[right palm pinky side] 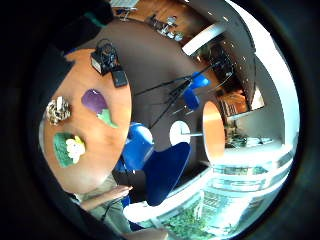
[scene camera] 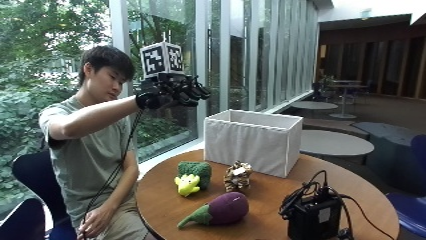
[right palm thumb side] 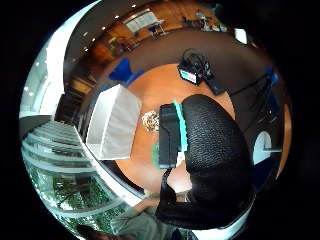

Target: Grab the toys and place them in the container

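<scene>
Round wooden table (scene camera: 266, 200), plush eggplant (scene camera: 223, 209), fabric container (scene camera: 253, 140)

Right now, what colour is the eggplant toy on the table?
The eggplant toy is purple with a green stem end, seen best in the outside view.

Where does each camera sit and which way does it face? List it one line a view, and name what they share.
Outside view: across the table, facing the person; raised right hand above white container.
Little finger side palm view: high, looking down on eggplant toy, broccoli toy, brown toy; bare hand shows.
Thumb side palm view: looking down; gloved thumb hides much.
Shared: table, brown toy.
</scene>
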